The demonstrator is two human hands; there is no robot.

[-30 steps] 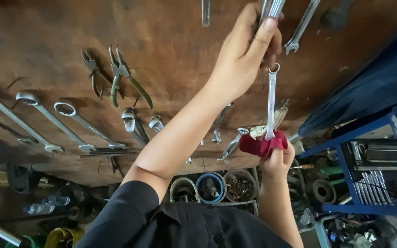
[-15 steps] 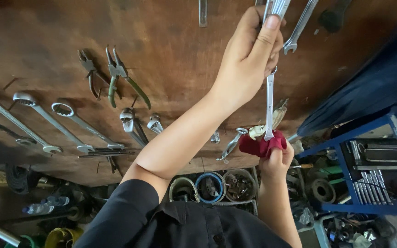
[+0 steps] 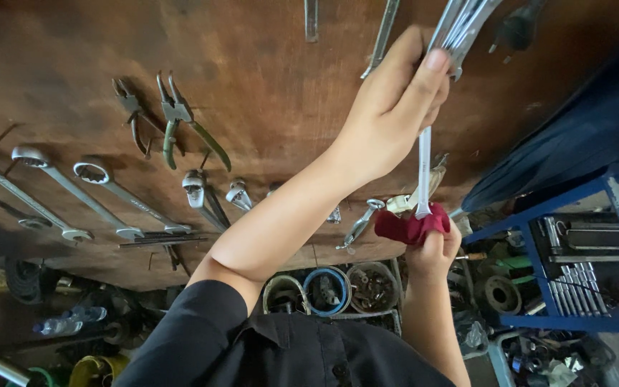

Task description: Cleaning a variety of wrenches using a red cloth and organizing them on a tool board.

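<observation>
Near the upper right of the frame, the left hand (image 3: 395, 107) reaches up against a brown wooden tool board (image 3: 266, 79), its fingers (image 3: 435, 68) pinching the top end of a slim silver wrench (image 3: 424, 172) among a bunch of hanging wrenches (image 3: 463, 21). Below it, right of centre, the right hand (image 3: 435, 251) has its fingers curled tight around a dark red rag (image 3: 406, 226) that is bunched about the wrench's lower end.

A slip looks like the main risk: the wrench is held only by a pinch at the top and by cloth at the bottom, so a loosened grip at either end could let it drop toward the round tins of small parts (image 3: 327, 290) beneath. The left hand is also crowded by the hanging bunch, and a nudge might knock those off their nail.

That wrench is narrow, straight and bright, hanging almost vertical, its lower head hidden in the rag. Pliers (image 3: 180, 118) and long ring spanners (image 3: 120, 197) hang at the left, and a blue metal rack (image 3: 574, 208) stands at the right.
</observation>
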